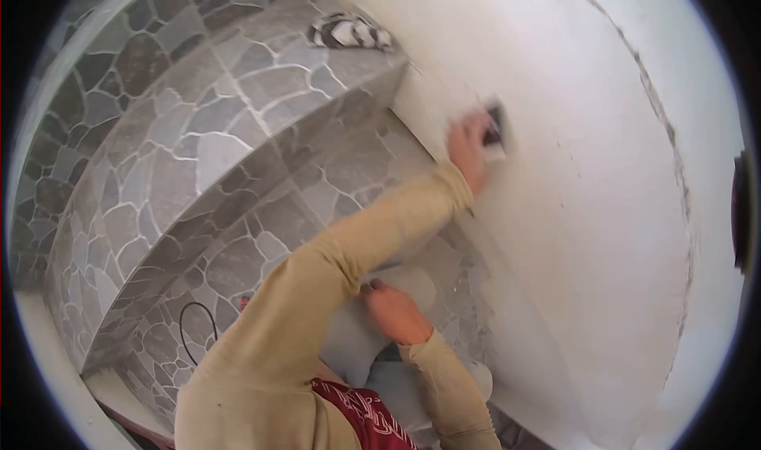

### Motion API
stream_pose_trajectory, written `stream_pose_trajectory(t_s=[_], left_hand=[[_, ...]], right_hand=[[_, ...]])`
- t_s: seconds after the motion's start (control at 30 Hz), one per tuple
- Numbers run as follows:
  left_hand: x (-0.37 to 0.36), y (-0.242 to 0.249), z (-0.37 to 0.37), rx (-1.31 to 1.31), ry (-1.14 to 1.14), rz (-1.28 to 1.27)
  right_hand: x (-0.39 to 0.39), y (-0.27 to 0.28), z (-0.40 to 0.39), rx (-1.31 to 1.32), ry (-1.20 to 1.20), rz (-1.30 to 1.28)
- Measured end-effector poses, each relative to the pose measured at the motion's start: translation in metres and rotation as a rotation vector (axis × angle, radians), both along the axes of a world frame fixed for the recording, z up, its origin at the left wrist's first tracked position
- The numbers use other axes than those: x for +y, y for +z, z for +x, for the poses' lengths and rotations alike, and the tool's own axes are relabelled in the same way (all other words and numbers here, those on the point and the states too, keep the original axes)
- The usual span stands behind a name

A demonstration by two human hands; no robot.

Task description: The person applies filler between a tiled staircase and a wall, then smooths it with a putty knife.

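Note:
My left hand (pixel 469 145) reaches up to the pale wall (pixel 571 236), fingers closed around a dark flat piece (pixel 493 126) with a lighter lower edge. The piece lies against the wall or very close to it. Both are smeared by motion, so its exact kind does not show. Lower down, in front of my lap, my right hand (pixel 399 314) is curled with its fingertips turned away. Something dark shows at those fingers, too small to name. The left sleeve (pixel 317 268) crosses above the right hand.
A stone-patterned step (pixel 230 125) curves along the left, above a matching floor (pixel 333 188). A crumpled black-and-white cloth (pixel 349 31) lies on it near the wall. A black cable (pixel 184 331) loops on the floor. A long crack (pixel 654 97) runs down the wall.

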State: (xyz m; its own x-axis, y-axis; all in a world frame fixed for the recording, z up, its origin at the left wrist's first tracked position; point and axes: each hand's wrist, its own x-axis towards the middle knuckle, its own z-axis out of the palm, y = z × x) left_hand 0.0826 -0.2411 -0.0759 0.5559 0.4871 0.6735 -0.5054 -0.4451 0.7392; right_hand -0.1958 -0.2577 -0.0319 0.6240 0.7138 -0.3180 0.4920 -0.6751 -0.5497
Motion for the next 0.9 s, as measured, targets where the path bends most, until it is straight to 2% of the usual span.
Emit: stream_pose_trajectory(t_s=[0.03,0.07,0.13,0.17,0.27,0.37,0.4,0.43,0.47,0.53,0.67,0.73,0.8,0.87,0.9], left_hand=[[-0.005,-0.006,-0.010,0.032,0.002,0.148],[0.016,-0.012,0.005,0.022,0.032,0.164],[0.047,-0.025,0.032,0.099,-0.060,-0.053],[0.067,0.003,0.023,0.008,0.178,-0.109],[0.083,-0.019,0.032,0.218,0.268,-0.270],[0.051,-0.055,0.000,0.184,0.117,-0.089],[0.047,-0.057,-0.007,0.145,0.026,-0.009],[0.055,-0.061,-0.004,0.136,0.022,-0.053],[0.071,-0.062,0.005,0.147,0.007,-0.060],[0.094,-0.066,0.030,0.243,0.119,-0.287],[0.082,-0.066,0.020,0.255,0.117,-0.182],[0.073,-0.068,0.007,0.321,0.004,-0.173],[0.097,-0.067,0.029,0.336,0.059,-0.229],[0.091,-0.081,0.024,0.370,0.111,-0.301],[0.086,-0.083,0.022,0.371,0.112,-0.205]], right_hand=[[0.002,-0.003,0.000,0.019,-0.018,0.026],[0.004,-0.005,0.004,0.007,0.012,0.043],[-0.004,-0.007,0.004,-0.023,-0.013,0.048],[-0.006,-0.005,0.006,-0.015,-0.020,0.039],[-0.006,0.003,0.000,-0.002,0.022,-0.097],[-0.006,-0.006,0.005,0.002,0.011,-0.059],[-0.008,-0.019,0.005,-0.058,0.009,0.070],[-0.011,-0.031,0.003,-0.115,-0.002,0.198],[-0.010,-0.027,0.004,-0.106,-0.017,0.190],[-0.007,-0.012,0.010,-0.068,0.003,0.026],[-0.002,-0.007,0.014,-0.036,-0.001,0.019],[-0.001,-0.017,0.011,-0.054,-0.016,0.065],[0.003,-0.011,0.016,-0.054,-0.010,0.033],[-0.002,-0.008,0.007,-0.035,-0.006,-0.017],[-0.001,-0.007,0.007,-0.035,-0.001,-0.007]])
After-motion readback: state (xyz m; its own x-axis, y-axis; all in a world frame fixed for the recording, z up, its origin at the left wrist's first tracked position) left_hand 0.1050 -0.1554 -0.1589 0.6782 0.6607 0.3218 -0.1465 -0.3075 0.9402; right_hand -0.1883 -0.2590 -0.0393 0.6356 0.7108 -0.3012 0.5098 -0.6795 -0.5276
